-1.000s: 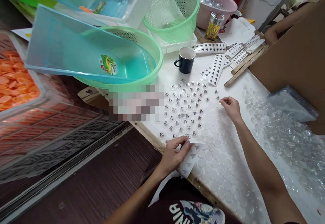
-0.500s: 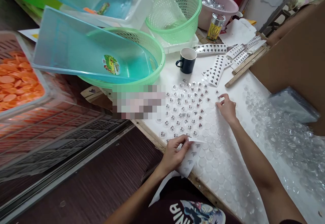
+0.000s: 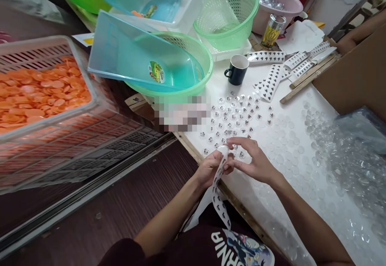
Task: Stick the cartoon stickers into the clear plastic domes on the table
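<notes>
our left hand (image 3: 209,170) gripping a printed sticker strip (image 3: 217,202), our right hand (image 3: 257,162) open beside its top, stickered clear discs (image 3: 237,124) on our table (image 3: 219,75)

A dark reddish-brown, finely streaked floor (image 3: 120,205) spreads at eight o'clock, bordered by a greyish strip (image 3: 90,193). The white surface (image 3: 218,83), edged in bare wood (image 3: 188,147), runs from twelve round to five o'clock under soft light, with a pale, rough-patched wall (image 3: 340,6) beyond at two o'clock.
</notes>
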{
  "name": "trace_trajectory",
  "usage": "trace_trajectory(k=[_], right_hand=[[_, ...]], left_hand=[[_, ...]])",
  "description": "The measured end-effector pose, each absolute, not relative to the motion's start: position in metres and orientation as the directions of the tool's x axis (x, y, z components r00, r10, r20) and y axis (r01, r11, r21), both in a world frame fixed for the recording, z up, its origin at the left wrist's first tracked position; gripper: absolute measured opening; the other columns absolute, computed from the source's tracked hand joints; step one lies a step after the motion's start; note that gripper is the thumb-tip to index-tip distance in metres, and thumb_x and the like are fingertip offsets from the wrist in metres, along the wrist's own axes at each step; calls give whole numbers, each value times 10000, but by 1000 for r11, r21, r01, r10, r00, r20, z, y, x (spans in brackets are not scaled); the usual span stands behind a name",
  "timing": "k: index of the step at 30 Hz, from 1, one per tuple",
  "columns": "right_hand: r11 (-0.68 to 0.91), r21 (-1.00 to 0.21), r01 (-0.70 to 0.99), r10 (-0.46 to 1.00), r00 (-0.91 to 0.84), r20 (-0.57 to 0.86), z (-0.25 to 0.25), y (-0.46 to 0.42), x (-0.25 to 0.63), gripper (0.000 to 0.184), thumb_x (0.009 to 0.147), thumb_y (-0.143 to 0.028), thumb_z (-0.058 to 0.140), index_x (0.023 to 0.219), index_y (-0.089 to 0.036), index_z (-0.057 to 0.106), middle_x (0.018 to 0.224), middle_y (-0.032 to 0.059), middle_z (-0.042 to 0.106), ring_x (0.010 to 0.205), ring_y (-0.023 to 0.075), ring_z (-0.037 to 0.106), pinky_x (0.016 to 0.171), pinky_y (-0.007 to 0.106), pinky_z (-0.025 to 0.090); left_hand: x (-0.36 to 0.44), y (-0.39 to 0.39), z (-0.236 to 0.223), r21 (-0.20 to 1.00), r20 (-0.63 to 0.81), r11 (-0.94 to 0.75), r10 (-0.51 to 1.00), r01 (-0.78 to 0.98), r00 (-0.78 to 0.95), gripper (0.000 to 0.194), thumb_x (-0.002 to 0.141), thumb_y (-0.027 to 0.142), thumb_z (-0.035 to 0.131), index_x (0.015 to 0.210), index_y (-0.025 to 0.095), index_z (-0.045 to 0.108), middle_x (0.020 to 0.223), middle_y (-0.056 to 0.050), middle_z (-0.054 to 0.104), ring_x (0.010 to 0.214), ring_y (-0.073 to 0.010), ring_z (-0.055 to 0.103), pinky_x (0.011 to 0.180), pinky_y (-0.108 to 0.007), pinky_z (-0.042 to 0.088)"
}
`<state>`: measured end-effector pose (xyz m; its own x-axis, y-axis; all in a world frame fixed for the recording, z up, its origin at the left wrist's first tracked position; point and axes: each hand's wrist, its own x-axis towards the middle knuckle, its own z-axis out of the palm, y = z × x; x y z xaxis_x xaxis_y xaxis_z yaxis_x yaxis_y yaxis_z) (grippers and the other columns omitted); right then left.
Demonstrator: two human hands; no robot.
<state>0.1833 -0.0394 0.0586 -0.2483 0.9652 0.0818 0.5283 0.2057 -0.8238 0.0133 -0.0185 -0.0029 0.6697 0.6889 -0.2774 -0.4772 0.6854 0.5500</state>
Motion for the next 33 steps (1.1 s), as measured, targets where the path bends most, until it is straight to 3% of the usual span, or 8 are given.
trace_trajectory(k=[3, 6, 11, 16, 20, 23, 30, 33], right_hand=[[208, -824, 527, 962, -262, 75, 57, -43, 171, 213, 860, -287, 733, 1064, -294, 669, 1146, 28, 715, 1157, 261, 621, 1042, 455, 332], [174, -812, 557, 974, -218, 59, 55, -42, 174, 49, 878, -250, 700, 879, -246, 650, 946, 5, 725, 968, 222, 658, 999, 438, 320], [74, -800, 595, 979, -195, -55, 55, -44, 183, 208, 946, -348, 629, 780, -225, 611, 787, -14, 678, 792, 182, 608, 897, 385, 346], [32, -813, 582, 961, -241, -135, 50, -47, 182, 313, 980, -415, 564, 739, -220, 608, 717, -21, 642, 730, 169, 585, 861, 363, 380], [-42, -867, 497, 991, -86, -98, 48, -51, 177, 129, 909, -372, 664, 910, -244, 648, 791, -15, 690, 754, 185, 635, 835, 364, 430], [-25, -847, 532, 999, -4, -32, 48, -57, 174, 80, 902, -336, 664, 889, -260, 646, 848, 2, 712, 811, 206, 652, 887, 403, 422], [-18, -862, 507, 983, 166, 77, 51, -60, 173, 117, 893, -330, 652, 812, -250, 631, 817, 8, 654, 791, 201, 591, 866, 405, 414], [-75, -924, 374, 977, 211, 6, 50, -54, 169, 131, 883, -347, 641, 977, -256, 627, 850, 6, 658, 827, 198, 605, 846, 377, 443]], left_hand=[[16, -22, -2, 525, -300, 712, 668, -466, 681, 274, 628, 214, 750, 854, 159, 605, 572, 46, 441, 475, -86, 378, 506, -249, 331], [16, -26, -2, 619, -328, 680, 678, -393, 657, 335, 720, 278, 743, 1003, 162, 607, 631, 23, 547, 534, -118, 497, 559, -251, 400], [6, -28, 5, 861, -237, 403, 857, -309, 458, 404, 847, 500, 662, 1067, 163, 616, 897, -56, 669, 787, -187, 615, 727, -291, 490], [-2, -28, 14, 986, -85, 132, 923, -102, 375, 242, 841, 392, 712, 880, 156, 683, 852, -48, 652, 786, -173, 586, 746, -271, 470], [-1, -29, 13, 980, -154, 178, 961, -86, 231, 221, 842, 366, 710, 787, 161, 645, 714, 2, 607, 632, -128, 530, 610, -233, 439], [1, -31, 10, 970, -206, 228, 957, -89, 206, 255, 827, 385, 727, 763, 157, 634, 643, 24, 583, 553, -107, 498, 542, -217, 411], [2, -33, 8, 960, -236, 262, 947, -99, 219, 312, 831, 415, 728, 702, 166, 592, 586, 29, 576, 503, -106, 514, 483, -207, 392], [2, -33, 8, 963, -220, 249, 947, -104, 233, 313, 833, 414, 729, 700, 164, 595, 590, 31, 560, 512, -102, 502, 498, -207, 391]])
